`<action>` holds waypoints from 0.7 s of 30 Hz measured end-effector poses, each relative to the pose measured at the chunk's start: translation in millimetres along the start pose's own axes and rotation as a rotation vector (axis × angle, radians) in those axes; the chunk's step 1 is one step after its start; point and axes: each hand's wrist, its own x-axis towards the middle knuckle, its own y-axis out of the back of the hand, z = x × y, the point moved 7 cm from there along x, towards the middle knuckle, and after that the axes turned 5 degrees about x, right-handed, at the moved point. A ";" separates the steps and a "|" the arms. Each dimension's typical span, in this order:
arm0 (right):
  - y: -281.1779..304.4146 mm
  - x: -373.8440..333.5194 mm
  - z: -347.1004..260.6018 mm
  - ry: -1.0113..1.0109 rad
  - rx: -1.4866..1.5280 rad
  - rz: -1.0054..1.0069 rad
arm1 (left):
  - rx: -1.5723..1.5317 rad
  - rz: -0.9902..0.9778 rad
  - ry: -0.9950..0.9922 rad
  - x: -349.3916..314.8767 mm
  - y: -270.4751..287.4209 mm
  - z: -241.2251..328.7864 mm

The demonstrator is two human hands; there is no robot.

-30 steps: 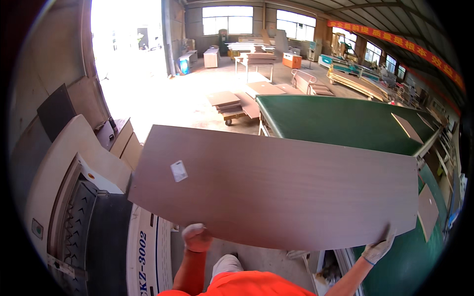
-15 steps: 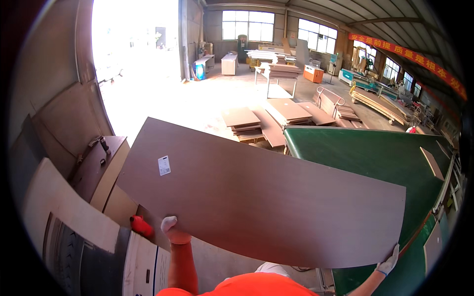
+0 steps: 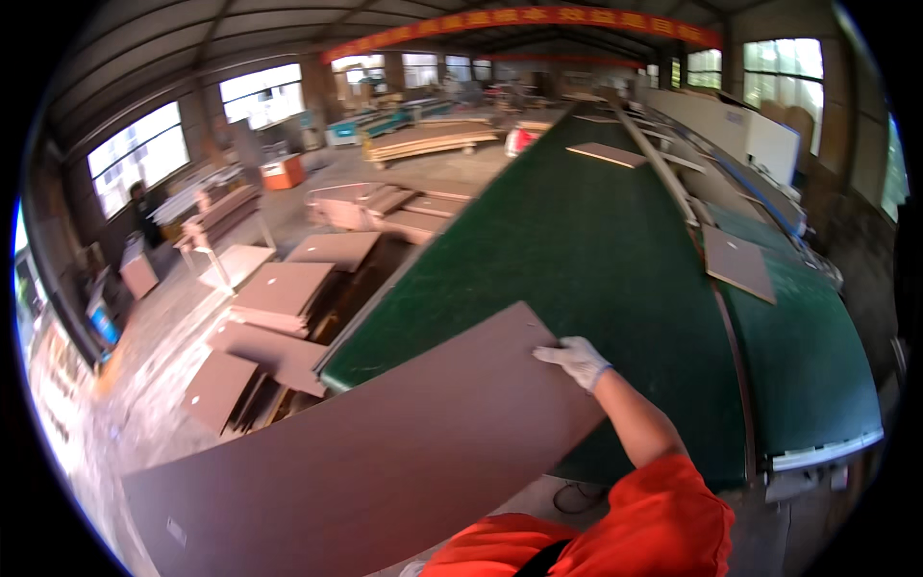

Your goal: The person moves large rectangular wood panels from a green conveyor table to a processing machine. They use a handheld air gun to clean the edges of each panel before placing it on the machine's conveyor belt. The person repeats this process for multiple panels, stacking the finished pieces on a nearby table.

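Observation:
A long brown wooden panel (image 3: 375, 452) reaches from the lower left across in front of me, tilted, with a small pale label near its left end. My right hand (image 3: 580, 363), in a white work glove, grips the panel's right end, its fingers showing at the edge. That end overlaps the near part of a wide green conveyor belt (image 3: 538, 260) in the picture; whether it touches the belt I cannot tell. My left hand is outside the picture.
Stacks of brown panels (image 3: 284, 293) lie left of the belt. A small board (image 3: 608, 154) rests farther along it. On the right, another panel (image 3: 738, 262) lies on a second green belt (image 3: 808, 356). A cable (image 3: 577, 495) is on the floor near me.
My view has swung right toward the length of the belt. The panel has turned with me, its right end now farther forward over the belt. My left hand has left the picture.

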 end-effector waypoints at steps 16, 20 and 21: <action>-281.6 151.0 50.2 -0.052 -0.191 0.561 | -0.065 -0.435 1.031 264.8 -385.5 -498.3; -355.9 216.3 42.9 0.053 -0.154 0.614 | -0.076 -0.623 1.211 257.7 -496.2 -571.8; -353.0 216.2 47.1 0.065 -0.183 0.678 | -0.062 -0.604 1.290 241.3 -521.1 -605.8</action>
